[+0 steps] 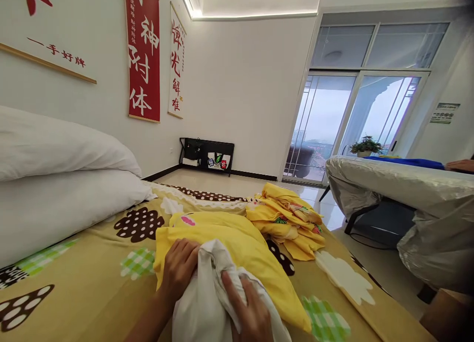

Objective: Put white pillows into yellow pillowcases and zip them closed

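The patterned bedsheet [92,283] is spreading out beneath both hands. Two stacked white pillows [55,194] are lying well off to the left of the left hand [179,268]. A silver-covered table [407,184] is standing far beyond the right hand [248,310], with another person's hand [461,165] resting on it. A yellow pillowcase [237,243] is lying just ahead of both hands, and a crumpled yellow bundle [289,218] is sitting beyond it. The white cloth [202,302] is bunching between the hands, against the pillowcase's near edge. The left hand is gripping its left side with curled fingers; the right hand is clutching a fold on its right side.
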`<action>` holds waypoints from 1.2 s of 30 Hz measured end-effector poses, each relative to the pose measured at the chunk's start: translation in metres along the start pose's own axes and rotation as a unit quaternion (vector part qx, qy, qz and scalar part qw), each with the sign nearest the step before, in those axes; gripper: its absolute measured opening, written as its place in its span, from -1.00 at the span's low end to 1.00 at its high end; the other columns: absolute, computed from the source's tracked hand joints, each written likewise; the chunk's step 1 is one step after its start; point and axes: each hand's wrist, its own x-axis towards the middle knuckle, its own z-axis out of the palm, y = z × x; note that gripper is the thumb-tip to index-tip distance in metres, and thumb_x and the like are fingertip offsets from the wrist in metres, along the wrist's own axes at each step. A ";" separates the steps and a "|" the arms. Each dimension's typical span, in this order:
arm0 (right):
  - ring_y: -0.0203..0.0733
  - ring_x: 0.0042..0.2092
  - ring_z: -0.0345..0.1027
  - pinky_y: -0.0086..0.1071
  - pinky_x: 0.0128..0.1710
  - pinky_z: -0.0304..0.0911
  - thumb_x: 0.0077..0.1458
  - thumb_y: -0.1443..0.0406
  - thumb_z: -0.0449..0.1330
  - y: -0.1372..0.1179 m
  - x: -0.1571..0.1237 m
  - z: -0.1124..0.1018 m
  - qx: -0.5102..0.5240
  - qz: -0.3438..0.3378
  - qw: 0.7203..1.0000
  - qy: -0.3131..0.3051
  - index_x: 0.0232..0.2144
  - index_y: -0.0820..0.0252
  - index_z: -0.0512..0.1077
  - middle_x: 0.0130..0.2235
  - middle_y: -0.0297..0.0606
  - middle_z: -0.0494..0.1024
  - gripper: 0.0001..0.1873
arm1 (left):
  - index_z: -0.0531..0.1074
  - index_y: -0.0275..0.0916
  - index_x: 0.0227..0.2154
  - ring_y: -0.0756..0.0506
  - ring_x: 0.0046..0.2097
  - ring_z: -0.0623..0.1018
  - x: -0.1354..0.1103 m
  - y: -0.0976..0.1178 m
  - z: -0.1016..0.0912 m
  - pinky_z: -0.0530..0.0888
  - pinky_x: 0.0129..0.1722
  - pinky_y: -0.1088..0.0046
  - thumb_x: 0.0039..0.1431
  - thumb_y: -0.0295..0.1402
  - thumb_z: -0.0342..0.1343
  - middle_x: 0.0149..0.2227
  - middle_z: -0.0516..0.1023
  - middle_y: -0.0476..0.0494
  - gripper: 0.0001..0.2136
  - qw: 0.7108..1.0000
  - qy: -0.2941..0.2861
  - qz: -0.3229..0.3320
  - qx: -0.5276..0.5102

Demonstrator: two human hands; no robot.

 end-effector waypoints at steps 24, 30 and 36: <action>-0.03 -0.21 0.45 -0.27 -0.32 0.34 -0.01 0.56 -0.15 0.067 0.013 0.013 -0.095 0.285 0.947 -0.117 0.03 0.14 0.41 -0.15 -0.07 0.50 -0.38 | 0.34 -0.24 -0.22 -0.19 -0.13 0.44 -0.012 -0.005 0.016 0.24 -0.11 0.21 0.00 -0.58 -0.06 -0.22 0.46 -0.24 -0.74 0.983 -0.030 -0.078 0.162; -0.09 -0.23 0.48 -0.34 -0.34 0.33 -0.01 0.57 -0.17 0.093 0.001 0.017 -0.099 0.303 0.943 -0.094 0.04 0.12 0.39 -0.14 -0.11 0.51 -0.36 | 0.42 -0.17 -0.33 -0.11 -0.22 0.47 -0.039 0.022 0.037 0.24 -0.11 0.27 0.12 -0.58 0.00 -0.38 0.49 -0.11 -0.82 0.988 0.104 -0.004 0.115; 0.00 0.10 0.31 -0.23 -0.02 0.33 0.20 0.26 -0.05 0.088 -0.006 0.023 0.032 0.230 0.973 -0.021 0.09 0.19 0.32 0.08 -0.06 0.40 -0.57 | 0.40 -0.25 -0.07 -0.10 -0.14 0.49 -0.023 0.014 0.031 0.34 -0.11 0.37 0.29 -0.51 -0.19 -0.18 0.55 -0.20 -0.70 0.997 0.008 0.004 0.074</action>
